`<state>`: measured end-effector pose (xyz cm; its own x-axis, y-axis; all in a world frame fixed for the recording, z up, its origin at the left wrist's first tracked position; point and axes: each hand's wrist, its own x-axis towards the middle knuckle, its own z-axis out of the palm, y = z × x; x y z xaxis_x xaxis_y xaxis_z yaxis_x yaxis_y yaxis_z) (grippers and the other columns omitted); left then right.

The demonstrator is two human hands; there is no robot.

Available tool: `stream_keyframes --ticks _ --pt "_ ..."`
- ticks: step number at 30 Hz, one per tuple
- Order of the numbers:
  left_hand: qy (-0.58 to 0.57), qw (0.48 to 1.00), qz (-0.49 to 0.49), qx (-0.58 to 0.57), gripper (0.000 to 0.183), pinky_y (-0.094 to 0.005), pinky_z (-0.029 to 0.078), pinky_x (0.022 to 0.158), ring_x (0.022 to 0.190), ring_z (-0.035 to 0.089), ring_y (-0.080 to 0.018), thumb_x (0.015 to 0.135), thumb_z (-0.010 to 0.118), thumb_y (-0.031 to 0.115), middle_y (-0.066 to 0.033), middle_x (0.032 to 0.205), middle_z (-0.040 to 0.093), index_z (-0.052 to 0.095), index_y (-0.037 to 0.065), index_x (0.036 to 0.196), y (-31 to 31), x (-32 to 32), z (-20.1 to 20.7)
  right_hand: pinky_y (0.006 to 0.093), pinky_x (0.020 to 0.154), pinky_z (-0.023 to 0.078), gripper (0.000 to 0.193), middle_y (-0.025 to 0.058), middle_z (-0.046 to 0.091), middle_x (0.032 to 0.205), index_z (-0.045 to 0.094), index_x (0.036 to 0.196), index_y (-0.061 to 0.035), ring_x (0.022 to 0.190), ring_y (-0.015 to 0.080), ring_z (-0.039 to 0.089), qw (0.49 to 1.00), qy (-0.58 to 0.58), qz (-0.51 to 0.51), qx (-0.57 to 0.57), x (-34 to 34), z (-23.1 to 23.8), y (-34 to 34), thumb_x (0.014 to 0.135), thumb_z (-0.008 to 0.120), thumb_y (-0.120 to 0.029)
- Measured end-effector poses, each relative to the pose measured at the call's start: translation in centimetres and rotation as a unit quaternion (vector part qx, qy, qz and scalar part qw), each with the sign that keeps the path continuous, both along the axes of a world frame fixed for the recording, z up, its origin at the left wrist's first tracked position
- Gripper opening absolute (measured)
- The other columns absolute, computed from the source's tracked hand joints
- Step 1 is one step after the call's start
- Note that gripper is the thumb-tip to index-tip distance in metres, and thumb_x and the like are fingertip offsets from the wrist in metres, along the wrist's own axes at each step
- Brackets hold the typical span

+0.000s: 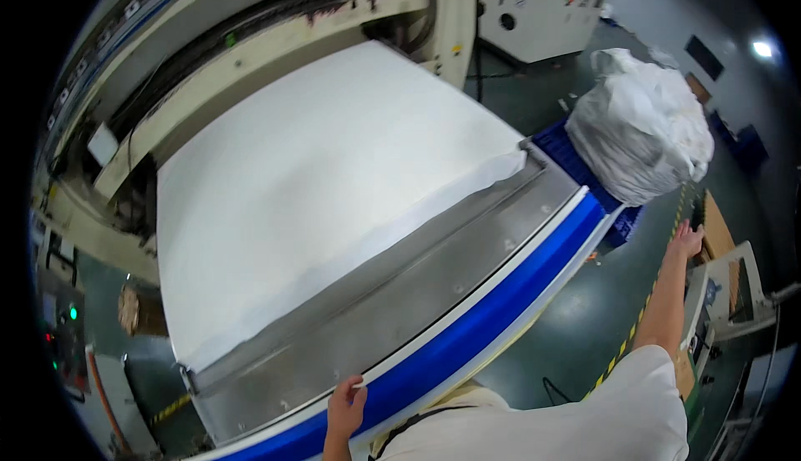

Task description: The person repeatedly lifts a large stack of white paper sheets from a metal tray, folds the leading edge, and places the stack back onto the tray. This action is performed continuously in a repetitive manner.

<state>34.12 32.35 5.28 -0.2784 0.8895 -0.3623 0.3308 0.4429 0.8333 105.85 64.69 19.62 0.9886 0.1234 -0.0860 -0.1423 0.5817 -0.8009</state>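
Observation:
A wide white sheet (pixel 325 177) lies across the machine's bed, its near edge slightly rumpled above a bare grey metal strip (pixel 417 286). My left hand (pixel 345 408) is at the white and blue front rail (pixel 467 327), fingers loosely bent, thumb apart and nothing visible in them. Out to the far right reaches my right hand (pixel 687 239), beside a brown board (pixel 719 231). Its fingers look apart, with nothing seen between them; whether it touches the board I cannot tell.
A bulging white sack (pixel 642 127) stands on a blue plastic crate (pixel 567 152) at the bed's right end. Machine beams (pixel 250 52) span the back. On the right is a pale metal frame (pixel 738 282); a pale cabinet (pixel 538 10) stands farther back. Yellow-black tape (pixel 622 357) marks the floor.

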Motion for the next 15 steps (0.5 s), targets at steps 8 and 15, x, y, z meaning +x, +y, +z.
stream_keyframes --ticks 8,15 --pt "-0.052 0.994 -0.096 0.029 0.027 -0.0274 0.049 0.077 0.085 0.062 -0.014 0.086 0.063 0.018 -0.0095 0.099 0.067 0.063 0.002 0.108 1.0 2.0 -4.3 0.0293 0.045 0.042 0.015 0.0062 0.06 0.065 0.059 0.078 -0.0061 0.054 0.0144 0.055 0.791 -0.197 0.422 -0.396 -14.1 -16.1 -14.0 0.088 0.051 -0.014" --pt "0.041 0.984 -0.173 0.011 0.03 -0.0324 0.051 0.077 0.09 0.065 -0.023 0.086 0.061 0.022 -0.0131 0.104 0.066 0.063 0.004 0.11 5.9 4.0 -2.5 0.028 0.05 0.047 0.019 0.0072 0.065 0.073 0.063 0.087 -0.0015 0.056 0.0136 0.06 0.614 -0.298 0.587 -0.436 -25.7 -18.9 -17.6 0.087 0.059 -0.021"
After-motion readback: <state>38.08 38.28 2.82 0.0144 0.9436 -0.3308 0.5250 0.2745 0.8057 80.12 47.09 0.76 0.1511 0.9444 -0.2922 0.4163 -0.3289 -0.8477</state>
